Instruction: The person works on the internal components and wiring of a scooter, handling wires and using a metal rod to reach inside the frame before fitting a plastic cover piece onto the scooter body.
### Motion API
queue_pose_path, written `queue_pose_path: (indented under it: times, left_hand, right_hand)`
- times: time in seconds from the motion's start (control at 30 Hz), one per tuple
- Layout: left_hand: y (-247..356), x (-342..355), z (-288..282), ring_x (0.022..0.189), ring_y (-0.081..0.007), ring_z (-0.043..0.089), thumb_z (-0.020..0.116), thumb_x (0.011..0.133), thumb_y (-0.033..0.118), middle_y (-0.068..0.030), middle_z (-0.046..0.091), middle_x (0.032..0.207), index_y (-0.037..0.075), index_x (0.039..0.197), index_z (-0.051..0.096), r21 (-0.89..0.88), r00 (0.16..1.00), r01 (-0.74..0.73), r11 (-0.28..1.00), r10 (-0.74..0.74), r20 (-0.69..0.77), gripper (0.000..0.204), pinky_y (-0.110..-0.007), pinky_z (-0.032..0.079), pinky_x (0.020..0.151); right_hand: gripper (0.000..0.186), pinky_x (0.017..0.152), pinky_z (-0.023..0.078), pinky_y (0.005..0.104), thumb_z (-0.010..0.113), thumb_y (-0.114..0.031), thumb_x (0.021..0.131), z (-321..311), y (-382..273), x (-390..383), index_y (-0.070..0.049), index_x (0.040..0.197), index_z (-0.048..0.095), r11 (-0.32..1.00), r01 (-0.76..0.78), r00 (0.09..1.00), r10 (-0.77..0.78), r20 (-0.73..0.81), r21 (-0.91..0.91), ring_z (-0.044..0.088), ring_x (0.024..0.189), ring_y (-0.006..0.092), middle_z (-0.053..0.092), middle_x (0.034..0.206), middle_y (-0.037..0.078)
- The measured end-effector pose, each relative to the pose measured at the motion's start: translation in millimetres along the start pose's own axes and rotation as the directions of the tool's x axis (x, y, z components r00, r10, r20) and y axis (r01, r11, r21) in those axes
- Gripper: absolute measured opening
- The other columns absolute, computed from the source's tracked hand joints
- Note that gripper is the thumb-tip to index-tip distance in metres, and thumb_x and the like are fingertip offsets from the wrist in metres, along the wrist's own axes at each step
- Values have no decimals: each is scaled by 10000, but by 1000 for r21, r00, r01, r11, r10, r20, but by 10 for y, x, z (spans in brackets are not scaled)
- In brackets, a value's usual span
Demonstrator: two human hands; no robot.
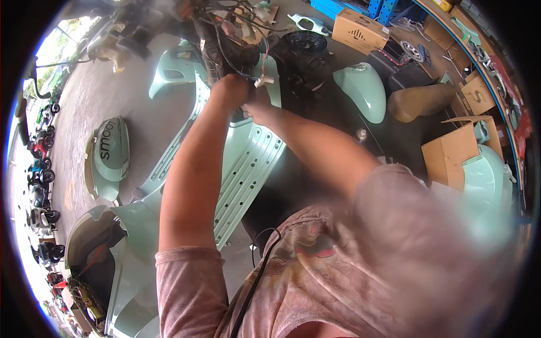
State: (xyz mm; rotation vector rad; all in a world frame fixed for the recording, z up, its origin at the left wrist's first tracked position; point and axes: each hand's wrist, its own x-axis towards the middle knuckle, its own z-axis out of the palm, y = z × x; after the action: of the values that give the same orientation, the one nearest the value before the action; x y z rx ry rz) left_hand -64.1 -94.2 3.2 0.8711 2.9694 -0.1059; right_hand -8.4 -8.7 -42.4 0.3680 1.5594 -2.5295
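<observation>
Both my hands are close together at the front of a partly stripped mint-green scooter, above its slotted floorboard (251, 169). My left hand (231, 90) is closed, its fingers curled out of sight beside the dark steering column (212, 56). Touching or almost touching it, my right hand (262, 108) also has its fingers bent inward. Whatever they grip is hidden between them. A white wire connector (263, 81) hangs just above my right hand, with thin loose wires (265, 50) running up from it. The mint-green front panel (174, 70) stands left of the column.
A mint-green side cover (111, 149) lies on the floor at left. To the right are a mint-green fender (363, 93), a brown seat (420, 102), a spray can (360, 135) and cardboard boxes (360, 31). The scooter's rear body (141, 236) stands at lower left.
</observation>
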Motion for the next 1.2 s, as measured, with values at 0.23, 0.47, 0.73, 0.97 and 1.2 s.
queue_pose_path:
  times: [0.23, 0.47, 0.73, 0.97, 1.2]
  left_hand:
    - [387, -3, -340, 1052, -343, 594, 457, 817, 121, -214, 621, 1103, 88, 1216, 553, -131, 1000, -9, 991, 10, 10, 411, -419, 484, 878]
    - [209, -511, -67, 1089, -399, 556, 408, 803, 79, -238, 574, 1184, 221, 1402, 378, -467, 956, 254, 847, -294, -14, 616, -462, 448, 922]
    - [638, -277, -215, 1047, -383, 587, 424, 823, 139, -227, 615, 1109, 39, 1128, 595, -423, 944, 273, 864, -326, -55, 363, -446, 472, 896]
    - [596, -229, -100, 955, -397, 623, 463, 790, 114, -244, 647, 984, -15, 960, 653, -421, 949, 219, 880, -293, -119, 286, -441, 502, 828]
    - [625, -258, -141, 956, -401, 613, 442, 799, 104, -245, 640, 993, 21, 1042, 620, -564, 939, 242, 789, -338, -70, 312, -459, 496, 828]
  right_hand:
    - [109, 397, 355, 306, 573, -78, 822, -375, 335, 557, -49, 919, 534, 727, 461, 805, -584, -104, -509, 487, 475, 148, 518, 658, 32]
    - [262, 491, 452, 346, 463, -140, 879, -427, -528, -104, -95, 985, 698, 628, 171, 985, -135, 110, -759, 581, 558, 178, 616, 701, 98]
    - [222, 389, 353, 301, 481, -145, 872, -678, -1307, -40, -62, 861, 686, 402, 100, 986, 85, 146, -910, 420, 458, 129, 501, 623, 40]
    - [324, 436, 393, 295, 443, -310, 970, -611, -1406, 65, -37, 946, 617, 379, 18, 955, 269, 129, -925, 430, 538, 125, 538, 743, 51]
    - [318, 431, 431, 285, 443, -267, 969, -564, -1483, -48, -19, 890, 625, 244, -26, 963, 267, 41, -969, 481, 551, 133, 560, 724, 55]
